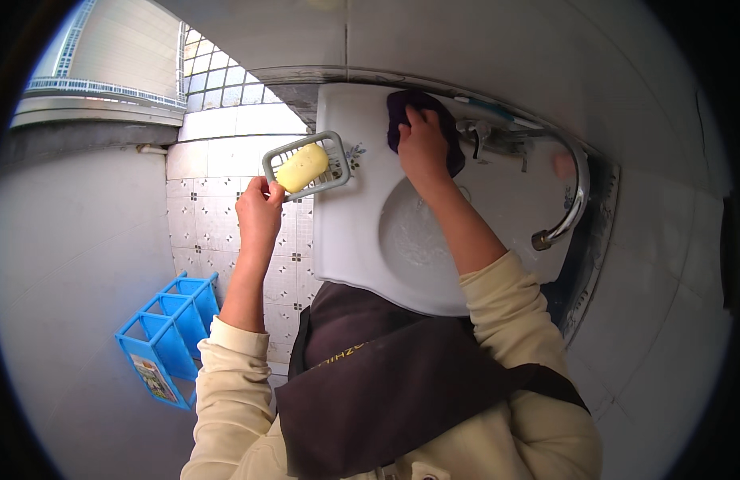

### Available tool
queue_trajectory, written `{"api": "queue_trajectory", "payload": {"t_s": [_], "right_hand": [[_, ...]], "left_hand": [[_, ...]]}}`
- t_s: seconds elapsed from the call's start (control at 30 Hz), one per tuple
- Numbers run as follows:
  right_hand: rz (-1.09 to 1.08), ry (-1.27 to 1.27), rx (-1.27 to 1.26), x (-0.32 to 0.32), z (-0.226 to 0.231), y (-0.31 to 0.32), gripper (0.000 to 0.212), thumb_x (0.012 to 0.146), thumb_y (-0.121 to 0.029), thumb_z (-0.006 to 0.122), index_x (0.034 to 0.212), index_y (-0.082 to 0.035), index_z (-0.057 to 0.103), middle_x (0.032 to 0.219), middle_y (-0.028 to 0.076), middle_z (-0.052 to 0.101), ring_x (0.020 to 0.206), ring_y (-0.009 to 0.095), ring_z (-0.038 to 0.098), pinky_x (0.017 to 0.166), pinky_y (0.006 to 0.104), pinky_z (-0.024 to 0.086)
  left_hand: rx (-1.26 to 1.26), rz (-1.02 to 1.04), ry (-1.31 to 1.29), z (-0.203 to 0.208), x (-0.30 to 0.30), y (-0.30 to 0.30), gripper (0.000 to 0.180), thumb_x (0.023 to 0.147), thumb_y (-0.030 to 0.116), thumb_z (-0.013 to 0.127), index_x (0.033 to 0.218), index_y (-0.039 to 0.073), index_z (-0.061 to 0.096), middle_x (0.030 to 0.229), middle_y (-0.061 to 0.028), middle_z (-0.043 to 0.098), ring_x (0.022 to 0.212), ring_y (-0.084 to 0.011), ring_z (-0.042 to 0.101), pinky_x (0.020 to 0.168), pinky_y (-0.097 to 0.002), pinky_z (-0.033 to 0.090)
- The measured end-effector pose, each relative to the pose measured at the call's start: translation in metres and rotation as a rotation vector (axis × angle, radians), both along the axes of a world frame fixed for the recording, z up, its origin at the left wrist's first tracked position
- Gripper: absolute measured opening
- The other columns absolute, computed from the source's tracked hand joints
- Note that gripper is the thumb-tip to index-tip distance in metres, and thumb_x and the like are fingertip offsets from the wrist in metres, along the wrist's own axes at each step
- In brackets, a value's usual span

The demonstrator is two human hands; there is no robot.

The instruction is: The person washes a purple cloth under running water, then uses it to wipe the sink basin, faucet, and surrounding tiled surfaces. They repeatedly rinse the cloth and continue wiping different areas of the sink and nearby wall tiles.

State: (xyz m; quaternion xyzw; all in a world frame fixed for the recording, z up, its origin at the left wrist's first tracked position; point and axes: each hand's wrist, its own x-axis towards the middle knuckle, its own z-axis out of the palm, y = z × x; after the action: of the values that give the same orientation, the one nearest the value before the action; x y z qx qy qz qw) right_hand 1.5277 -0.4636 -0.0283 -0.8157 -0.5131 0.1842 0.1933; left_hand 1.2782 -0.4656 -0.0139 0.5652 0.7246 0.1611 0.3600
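Observation:
My left hand [259,210] pinches the near left corner of a grey soap dish [340,152], which is held up at the left edge of the washbasin. A yellow bar of soap [303,168] lies in the slatted dish. At the back of the basin, my right hand [423,148] rests on a dark purple cloth [452,128], fingers spread over it and pressing it to the white rim. The cloth's underside is hidden. Close to its right stands the faucet's handle [480,132].
The white washbasin [350,232] has a round bowl, with a curved chrome spout [583,188] arching on the right. A blue-handled brush [486,106] lies along the back wall. On the floor at the left stands a blue plastic rack [174,340]. A window [130,56] is at the far left.

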Motion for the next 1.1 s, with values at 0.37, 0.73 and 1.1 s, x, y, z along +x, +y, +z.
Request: {"api": "queue_trajectory", "payload": {"t_s": [0.37, 0.73, 1.1], "right_hand": [[0.695, -0.566, 0.184, -0.052, 0.014, 0.06, 0.03, 0.075, -0.026, 0.057, 0.104, -0.017, 0.058, 0.101, 0.004, 0.055, 0.105, 0.026, 0.042, 0.088, 0.0466, 0.033], [0.875, -0.737, -0.266, -0.118, -0.01, 0.097, 0.025, 0.074, -0.024, 0.054, 0.095, -0.016, 0.064, 0.11, 0.001, 0.05, 0.113, 0.023, 0.036, 0.093, 0.0582, 0.023], [0.956, -0.092, 0.126, -0.066, -0.01, 0.018, 0.028, 0.071, -0.029, 0.058, 0.098, -0.02, 0.06, 0.115, -0.001, 0.048, 0.119, 0.015, 0.032, 0.098, 0.0569, 0.015]], "left_hand": [[0.004, 0.185, -0.027, 0.008, -0.043, -0.018, 0.02, 0.079, 0.015, 0.053, 0.085, -0.004, 0.057, 0.064, -0.0108, 0.059, 0.053, -0.0159, 0.055, 0.052, -0.0282, 0.044], [0.021, 0.231, -0.03, 0.013, -0.053, -0.029, 0.02, 0.08, 0.015, 0.052, 0.087, -0.003, 0.056, 0.059, -0.008, 0.057, 0.047, -0.0117, 0.051, 0.047, -0.0265, 0.042], [0.094, 0.114, 0.012, 0.008, -0.051, -0.027, 0.02, 0.079, 0.015, 0.052, 0.087, -0.004, 0.056, 0.059, -0.0107, 0.058, 0.047, -0.014, 0.053, 0.048, -0.0274, 0.043]]}}
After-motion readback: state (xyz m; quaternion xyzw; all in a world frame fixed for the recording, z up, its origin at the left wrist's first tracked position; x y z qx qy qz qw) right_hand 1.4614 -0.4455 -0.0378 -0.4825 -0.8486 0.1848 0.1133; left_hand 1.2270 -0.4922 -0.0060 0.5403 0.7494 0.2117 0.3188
